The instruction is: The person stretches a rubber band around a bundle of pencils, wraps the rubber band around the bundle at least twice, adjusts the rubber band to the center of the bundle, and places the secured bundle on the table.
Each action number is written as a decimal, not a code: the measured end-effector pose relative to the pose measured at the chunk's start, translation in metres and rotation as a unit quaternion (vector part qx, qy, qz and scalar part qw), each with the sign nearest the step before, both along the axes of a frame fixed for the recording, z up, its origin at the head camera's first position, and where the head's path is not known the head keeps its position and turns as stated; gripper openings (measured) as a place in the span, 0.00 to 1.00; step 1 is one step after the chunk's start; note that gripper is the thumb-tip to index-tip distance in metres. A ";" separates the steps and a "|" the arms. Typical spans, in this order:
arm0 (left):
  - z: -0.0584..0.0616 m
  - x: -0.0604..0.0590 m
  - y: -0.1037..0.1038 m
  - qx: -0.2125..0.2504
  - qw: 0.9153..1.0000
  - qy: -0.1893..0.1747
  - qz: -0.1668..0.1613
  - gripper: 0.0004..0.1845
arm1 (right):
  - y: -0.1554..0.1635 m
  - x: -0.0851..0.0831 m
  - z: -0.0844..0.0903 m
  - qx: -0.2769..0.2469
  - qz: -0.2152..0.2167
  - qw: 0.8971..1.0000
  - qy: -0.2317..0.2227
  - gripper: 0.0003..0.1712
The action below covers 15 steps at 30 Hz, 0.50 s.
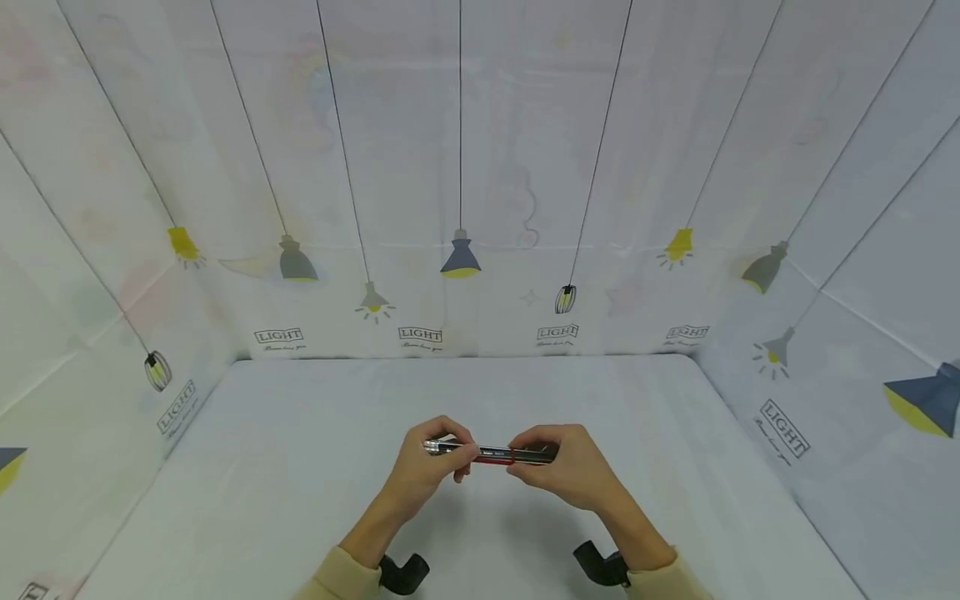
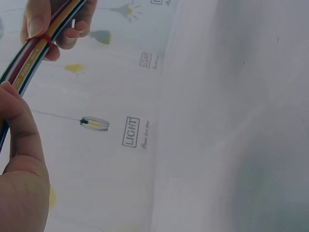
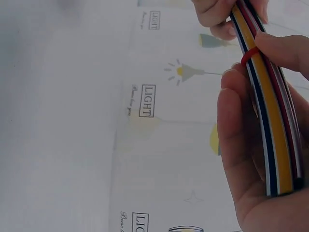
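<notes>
Head view, pens (image 1: 491, 453) between both hands' grip

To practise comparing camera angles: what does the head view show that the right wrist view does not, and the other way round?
Only the head view shows the whole scene: the table, both forearms with beige sleeves, and the left hand and right hand holding the bundle of strips level between them.

Only the right wrist view shows the bundle's separate colours, yellow, dark blue, white and dark red, its cut end, and the red band as a thin loop.

Both show the two hands gripping the bundle, and the lamp-patterned backdrop.
</notes>
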<state>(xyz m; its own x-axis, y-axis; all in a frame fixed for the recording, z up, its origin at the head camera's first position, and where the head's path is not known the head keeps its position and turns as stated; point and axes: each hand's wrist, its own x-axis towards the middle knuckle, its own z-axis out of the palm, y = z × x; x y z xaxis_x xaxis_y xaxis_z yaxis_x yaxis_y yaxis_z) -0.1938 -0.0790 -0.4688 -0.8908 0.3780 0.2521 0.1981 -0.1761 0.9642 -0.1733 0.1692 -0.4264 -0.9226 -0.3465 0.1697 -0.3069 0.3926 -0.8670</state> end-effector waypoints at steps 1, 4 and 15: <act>-0.001 0.000 0.000 0.003 1.000 -0.004 0.000 0.11 | -0.002 0.000 -0.001 0.002 -0.002 1.000 0.003 0.14; -0.005 0.001 0.002 0.007 1.000 -0.013 -0.007 0.11 | -0.005 0.000 -0.004 0.012 -0.009 1.000 0.009 0.14; -0.004 0.000 -0.005 -0.024 1.000 -0.016 0.008 0.11 | 0.001 0.000 -0.008 0.007 0.028 0.999 0.013 0.10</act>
